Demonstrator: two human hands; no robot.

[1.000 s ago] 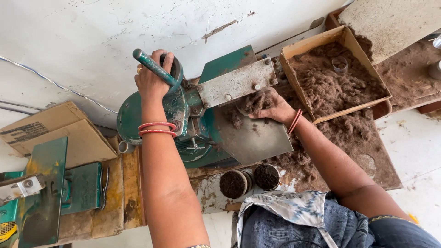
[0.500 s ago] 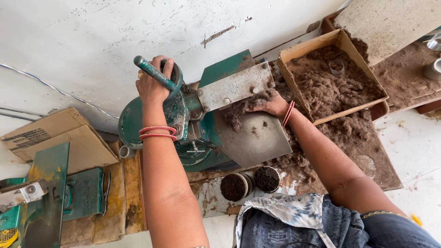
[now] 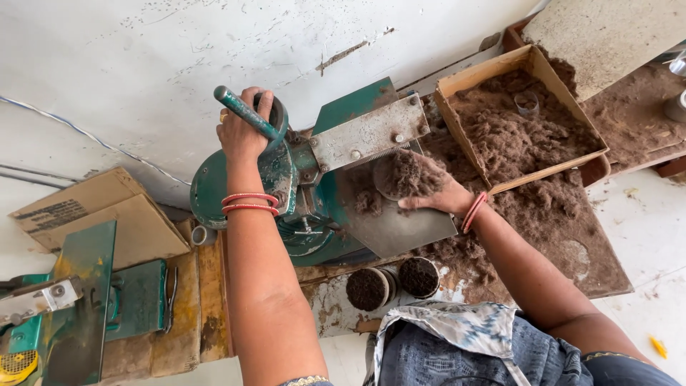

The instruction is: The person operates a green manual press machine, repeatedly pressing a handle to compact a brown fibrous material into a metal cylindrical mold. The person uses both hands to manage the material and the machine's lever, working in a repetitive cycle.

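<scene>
The right hand (image 3: 432, 189) has drawn back along the metal tray (image 3: 400, 225), fingers curled around a clump of brown fibre (image 3: 404, 175). The left hand (image 3: 243, 129) stays clamped on the green lever (image 3: 246, 114). More fibre fills the cardboard box (image 3: 500, 68).

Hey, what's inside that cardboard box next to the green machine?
The cardboard box is filled with loose brown fibre. A small clear cup sits half sunk in it near the back. The fibre covers the bottom, so anything lying under it is hidden.
</scene>
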